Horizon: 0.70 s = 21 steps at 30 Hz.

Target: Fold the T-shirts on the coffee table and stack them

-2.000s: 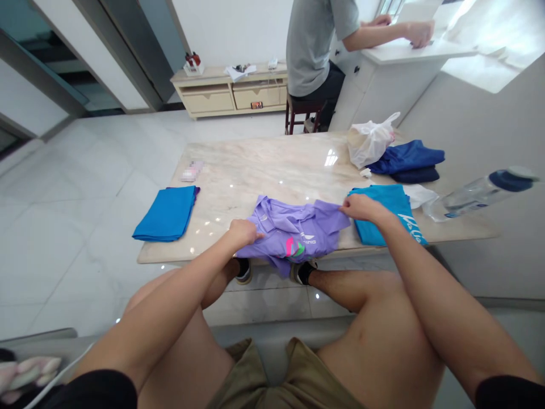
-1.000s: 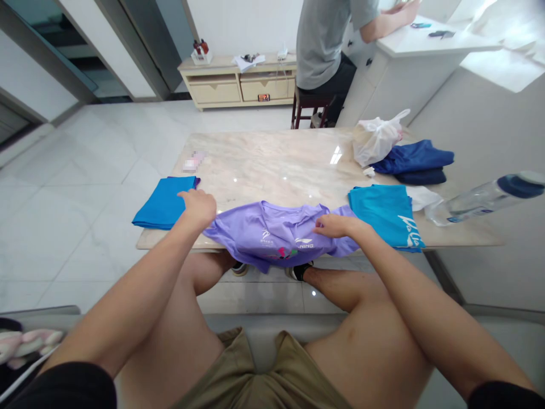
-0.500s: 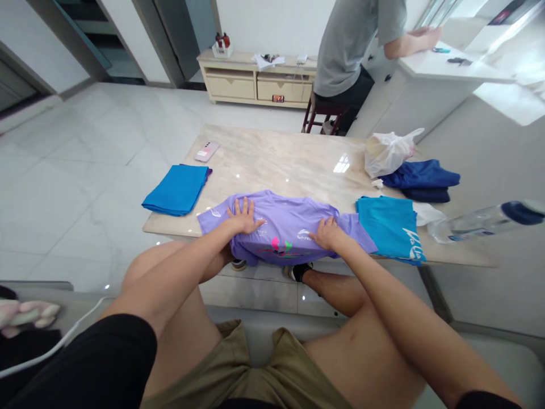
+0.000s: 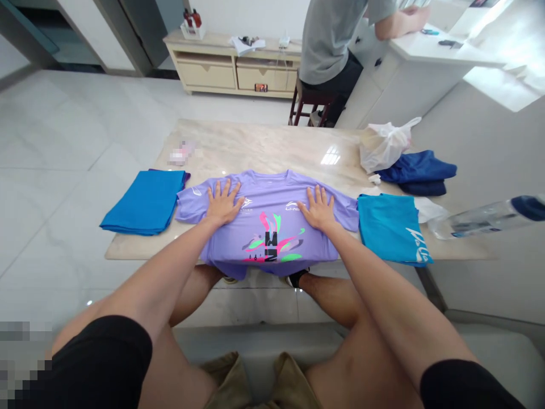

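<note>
A purple T-shirt with a coloured chest print lies spread face up on the marble table, its hem hanging over the near edge. My left hand lies flat on the shirt's left chest, fingers spread. My right hand lies flat on its right chest, fingers spread too. Neither hand holds anything.
A folded blue garment lies left of the shirt, a teal one right of it. Farther right are a white plastic bag, dark blue clothes and a water bottle. A person sits at a white counter behind.
The bunched shirt has been pulled out and spread flat across the table. Both hands went from gripping its edges to pressing flat on the chest.
</note>
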{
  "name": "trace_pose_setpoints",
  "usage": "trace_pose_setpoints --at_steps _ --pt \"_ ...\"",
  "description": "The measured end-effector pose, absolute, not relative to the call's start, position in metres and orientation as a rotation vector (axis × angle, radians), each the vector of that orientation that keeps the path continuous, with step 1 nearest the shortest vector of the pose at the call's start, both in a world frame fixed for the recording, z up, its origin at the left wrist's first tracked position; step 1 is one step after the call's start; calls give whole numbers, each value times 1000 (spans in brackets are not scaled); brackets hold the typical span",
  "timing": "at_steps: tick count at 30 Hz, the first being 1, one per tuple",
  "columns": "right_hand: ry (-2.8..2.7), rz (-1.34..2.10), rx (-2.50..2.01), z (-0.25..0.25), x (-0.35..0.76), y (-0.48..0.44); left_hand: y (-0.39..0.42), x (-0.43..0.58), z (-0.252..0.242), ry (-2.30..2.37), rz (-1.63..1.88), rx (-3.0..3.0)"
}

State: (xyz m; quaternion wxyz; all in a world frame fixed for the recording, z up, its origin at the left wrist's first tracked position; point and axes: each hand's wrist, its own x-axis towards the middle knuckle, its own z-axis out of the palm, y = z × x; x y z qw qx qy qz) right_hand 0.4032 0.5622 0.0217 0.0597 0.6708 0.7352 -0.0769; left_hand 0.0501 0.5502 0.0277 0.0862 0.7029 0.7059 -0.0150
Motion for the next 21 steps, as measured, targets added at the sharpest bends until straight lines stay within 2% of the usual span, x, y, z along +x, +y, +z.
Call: trace_pose_setpoints --at_steps 13,17,21 --pt "2458 -96 2016 -23 423 737 719 27 3 2057 5 2193" --pt "2478 -41 1996 -24 422 747 743 23 -2 2013 7 2221" --pt "2405 131 1967 3 399 712 740 26 12 1964 -43 2182"
